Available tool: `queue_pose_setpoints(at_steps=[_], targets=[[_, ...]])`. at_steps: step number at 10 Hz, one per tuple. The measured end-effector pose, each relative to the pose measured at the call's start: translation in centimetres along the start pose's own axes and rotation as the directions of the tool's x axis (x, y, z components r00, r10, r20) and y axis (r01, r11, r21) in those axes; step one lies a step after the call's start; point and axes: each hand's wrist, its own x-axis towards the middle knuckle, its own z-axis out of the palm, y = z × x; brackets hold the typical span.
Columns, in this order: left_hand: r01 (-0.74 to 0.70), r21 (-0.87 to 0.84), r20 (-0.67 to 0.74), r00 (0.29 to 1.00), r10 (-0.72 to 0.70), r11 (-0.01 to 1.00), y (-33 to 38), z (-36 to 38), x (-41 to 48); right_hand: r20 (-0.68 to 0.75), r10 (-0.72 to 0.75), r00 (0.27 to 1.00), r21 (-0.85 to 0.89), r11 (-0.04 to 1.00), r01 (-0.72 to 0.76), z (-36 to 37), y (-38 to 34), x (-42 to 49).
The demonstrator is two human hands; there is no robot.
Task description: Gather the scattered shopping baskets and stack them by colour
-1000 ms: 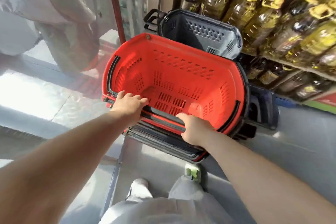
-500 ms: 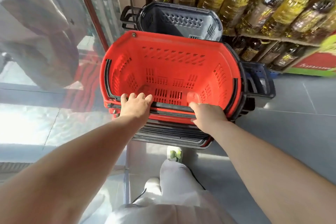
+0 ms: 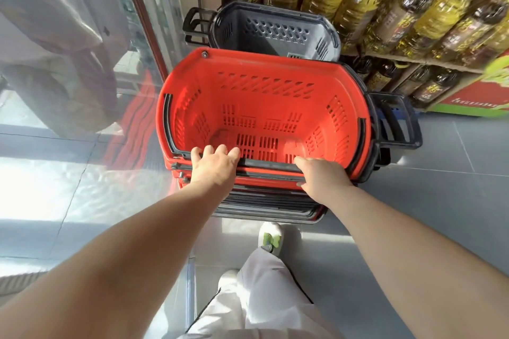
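Red basket point(image 3: 264, 107) now level atop red stack point(image 3: 270, 179) on floor point(image 3: 413, 215), less tilted than second ago; grey baskets point(image 3: 272, 33) behind. Left grip point(image 3: 213, 166), right grip point(image 3: 322, 176) still curled over its near rim.

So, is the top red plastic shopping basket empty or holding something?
Empty. The red plastic shopping basket shows its slotted floor and inner walls bare, with nothing lying inside.
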Motion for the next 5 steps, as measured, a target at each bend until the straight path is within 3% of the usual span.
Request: queue_pose_setpoints(at_steps=[2, 4, 5], targets=[[0.026, 0.051, 0.014, 1.0, -0.027, 0.998, -0.4, 0.2, -0.3, -0.01, 0.054, 0.999, -0.028, 0.998, -0.054, 0.2, -1.2, -0.4], [0.035, 0.272, 0.216, 0.972, -0.096, 0.962, 1.8, -2.7, -1.4, 0.009, 0.072, 0.997, 0.222, 0.972, -0.072, -1.8, -0.5, -4.0], [-0.061, 0.232, 0.166, 0.986, 0.022, 0.971, 5.6, -5.4, -1.7, -0.117, 0.137, 0.984, 0.305, 0.948, -0.095, -3.2, 2.8, -6.8]])
